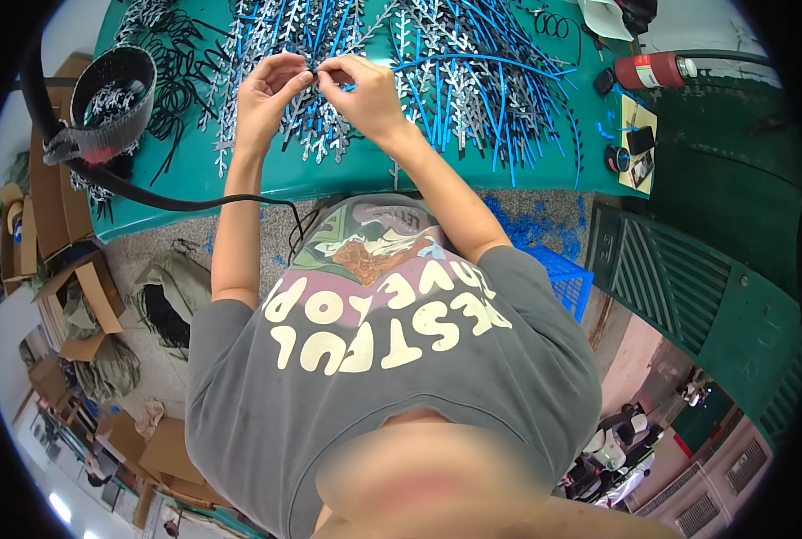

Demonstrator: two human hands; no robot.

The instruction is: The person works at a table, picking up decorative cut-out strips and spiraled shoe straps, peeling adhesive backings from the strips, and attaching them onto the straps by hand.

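Worktop [190,166] bears a pile of strips [459,90], long axes mostly running away from the person; bucket [142,76] at its left end holds leafy sprigs [111,103]; left hand [273,94] and right hand [367,94] meet above the pile, each grip pinched on a dark bit [313,73] between them, too small to identify

A small dark piece [312,72], mostly hidden from view, is held over a loose spread of silver-grey, leaf-edged sprigs [322,144] and thin bright-blue strips [473,57]. Sprigs and strips overlap on a green table [266,184], many pointing toward its near edge; one blue strip bows rightward.
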